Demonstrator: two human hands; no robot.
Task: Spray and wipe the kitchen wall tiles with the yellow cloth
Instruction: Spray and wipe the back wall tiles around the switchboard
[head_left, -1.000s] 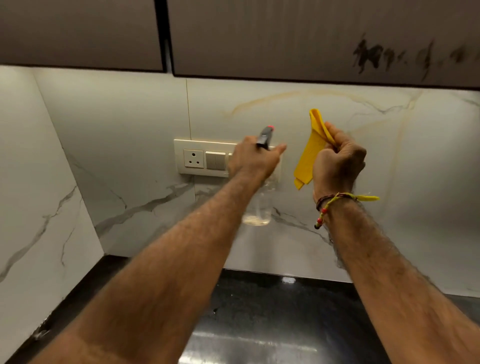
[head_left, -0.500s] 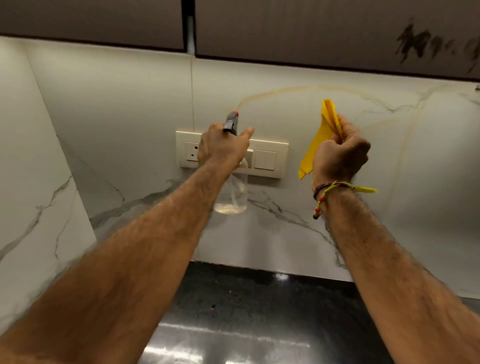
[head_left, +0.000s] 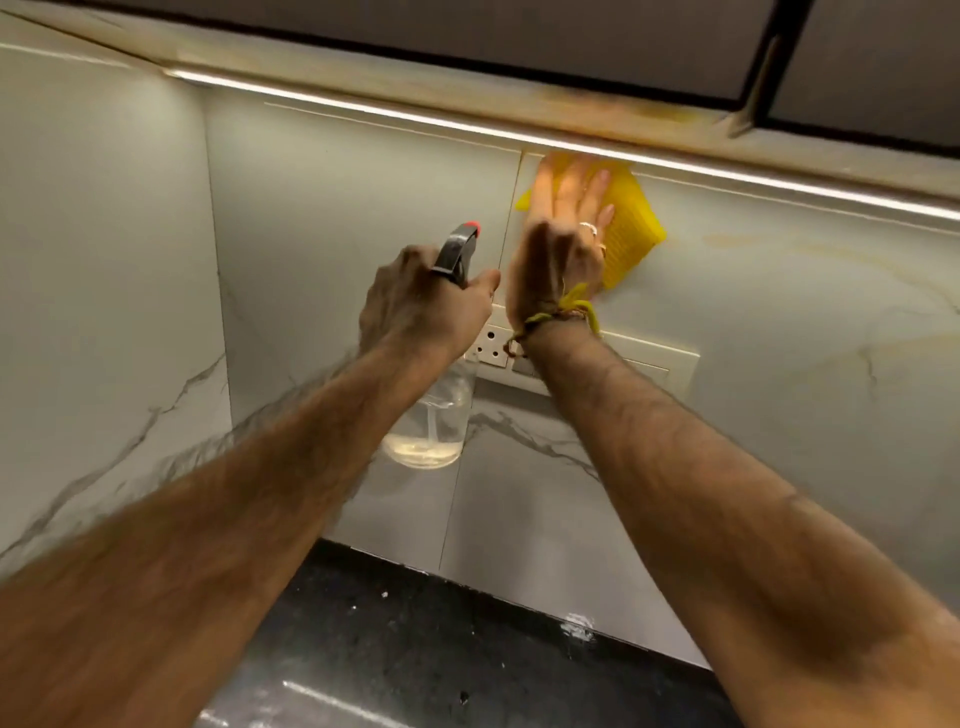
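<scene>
Cloth pressed flat to the wall tile, spray bottle held beside it.

Nearest lies the dark countertop (head_left: 395, 639). Above it, the left hand (head_left: 423, 306) has its fingers curled tight round the neck of the clear spray bottle (head_left: 428, 426), which hangs in front of the switch plate (head_left: 644, 364). Just right and farther, the right hand (head_left: 563, 228), fingers straight and slightly spread, presses the yellow cloth (head_left: 631, 228) against the wall tiles (head_left: 353, 218), right under the light strip (head_left: 779, 184).

Right hand (head_left: 563, 234) pressing yellow cloth (head_left: 631, 228) on wall tiles (head_left: 363, 218), left hand (head_left: 421, 306) gripping spray bottle (head_left: 428, 426)
</scene>
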